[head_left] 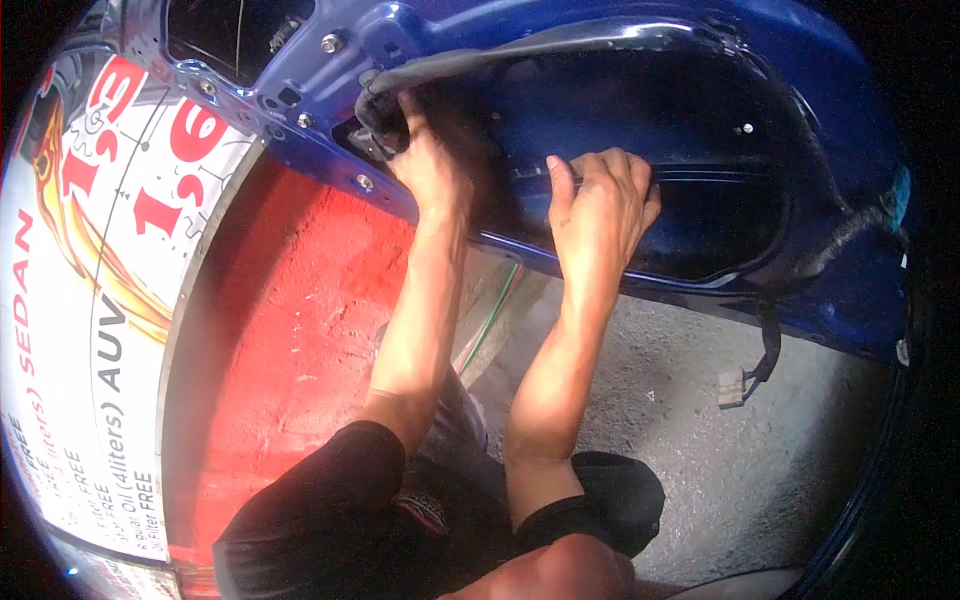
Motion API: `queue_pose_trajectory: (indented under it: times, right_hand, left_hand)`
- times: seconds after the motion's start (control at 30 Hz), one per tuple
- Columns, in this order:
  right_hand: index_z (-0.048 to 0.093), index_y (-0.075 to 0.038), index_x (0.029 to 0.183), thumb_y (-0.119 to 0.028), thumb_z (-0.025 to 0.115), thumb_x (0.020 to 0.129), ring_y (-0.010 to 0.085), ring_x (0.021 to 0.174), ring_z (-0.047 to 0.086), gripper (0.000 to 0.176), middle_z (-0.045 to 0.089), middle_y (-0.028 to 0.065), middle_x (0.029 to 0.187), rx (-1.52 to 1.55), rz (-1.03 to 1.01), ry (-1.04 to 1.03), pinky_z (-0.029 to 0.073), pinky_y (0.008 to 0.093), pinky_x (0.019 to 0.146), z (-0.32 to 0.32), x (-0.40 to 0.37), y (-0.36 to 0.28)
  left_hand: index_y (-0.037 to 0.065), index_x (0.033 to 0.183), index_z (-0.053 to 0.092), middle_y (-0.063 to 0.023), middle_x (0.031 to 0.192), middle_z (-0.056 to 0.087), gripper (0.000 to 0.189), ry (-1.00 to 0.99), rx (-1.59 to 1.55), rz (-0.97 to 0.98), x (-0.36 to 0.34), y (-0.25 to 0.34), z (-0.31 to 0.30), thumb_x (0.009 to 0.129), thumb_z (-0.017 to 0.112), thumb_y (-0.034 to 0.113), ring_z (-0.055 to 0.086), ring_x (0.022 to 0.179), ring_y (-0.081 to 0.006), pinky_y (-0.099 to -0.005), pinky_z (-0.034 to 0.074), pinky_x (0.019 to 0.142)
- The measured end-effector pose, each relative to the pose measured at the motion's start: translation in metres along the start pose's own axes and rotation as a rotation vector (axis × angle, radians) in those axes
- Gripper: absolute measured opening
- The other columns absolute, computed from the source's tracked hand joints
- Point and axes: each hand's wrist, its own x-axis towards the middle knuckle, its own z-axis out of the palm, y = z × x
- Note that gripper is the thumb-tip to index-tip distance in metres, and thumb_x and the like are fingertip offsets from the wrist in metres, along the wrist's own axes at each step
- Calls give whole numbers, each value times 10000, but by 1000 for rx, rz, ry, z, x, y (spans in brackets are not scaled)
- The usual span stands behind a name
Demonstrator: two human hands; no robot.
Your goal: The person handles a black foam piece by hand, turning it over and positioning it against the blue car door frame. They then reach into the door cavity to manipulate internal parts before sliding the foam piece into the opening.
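A blue car door (560,262) with its inside bared spans the top of the head view. My left hand (430,165) reaches into the left end of its large opening. One finger points up beside a dark, crumpled part (378,110); the other fingertips are hidden, and what they grip, if anything, cannot be made out. In front of the dark opening is my right hand (600,205), its thumb spread from the slightly bent fingers. Nothing shows in that hand. A grey strip of sealant or trim (450,68) runs along the opening's upper edge.
A pale connector (733,388) dangles on a black cable below the door. Bolts (331,43) dot the door's left part. Left stand a red wall (290,330) and a printed price banner (120,330). Rough grey concrete (690,480) lies underneath.
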Motion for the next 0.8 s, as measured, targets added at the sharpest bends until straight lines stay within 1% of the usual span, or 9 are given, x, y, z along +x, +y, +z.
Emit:
queue_pose_trajectory:
  times: [0.17,0.27,0.37,0.43,0.53,0.63,0.7,0.77,0.8]
  right_hand:
    - [688,-82,824,-368,651,876,303,1060,535,293,606,75,931,-121,9,-77,328,663,1000,-2,4,-6]
    - [704,-92,867,-389,630,889,315,1070,529,307,594,95,977,-242,-22,-104,269,693,1047,7,5,-12]
    - [711,-84,891,-400,620,895,328,1139,513,328,595,115,1072,-358,-60,-215,206,705,1082,13,2,-17]
    - [718,-63,933,-377,629,893,354,1169,518,329,622,138,1110,-361,-124,-189,187,695,1094,13,-1,-18]
    - [721,-52,965,-338,647,882,380,1149,539,306,643,168,1084,-376,-157,-308,189,692,1093,13,-3,-12]
    - [715,-47,995,-302,654,871,404,1119,561,289,655,190,1046,-345,-204,-365,205,680,1088,21,-21,14]
    - [695,-27,1040,-262,660,860,432,1059,592,298,667,209,1008,-372,-328,-258,309,619,1051,11,-19,3]
    - [686,-21,1057,-257,661,857,437,1049,596,310,663,217,1026,-317,-285,-428,345,599,1022,3,-22,0]
    - [685,-21,1059,-257,661,856,438,1047,596,312,662,219,1030,-289,-276,-476,352,596,1015,-1,-24,-1]
  left_hand:
    - [67,1241,579,-52,1093,631,447,13,-88,60,-11,12,12,911,698,344,584,905,-195,-385,506,827]
    - [44,1162,606,-58,1043,627,347,199,88,-19,8,-24,-14,936,659,302,567,896,-167,-359,494,819]
    - [43,964,654,-105,868,661,162,-35,1087,322,0,-39,-35,879,611,174,627,778,-257,-409,492,736]
    - [43,836,678,-139,757,675,99,-138,1311,350,-10,-39,-45,816,590,83,659,690,-325,-451,491,669]
    - [11,819,665,-154,873,680,114,37,666,3,-27,-53,-36,757,571,31,634,813,-344,-463,478,726]
    - [11,1058,654,-181,1031,660,273,-18,333,-106,-58,-92,-64,803,579,75,572,1046,-398,-512,423,889]
    - [49,1227,616,-196,1093,637,399,-17,384,-53,-56,-46,-53,833,586,105,556,1086,-401,-507,404,934]
    - [90,1347,561,-208,1125,618,487,-176,655,-33,-48,9,-50,863,594,139,551,1093,-401,-498,397,956]
    - [105,1374,537,-210,1123,615,509,-181,649,-17,-55,-4,-57,872,599,157,550,1086,-396,-496,394,956]
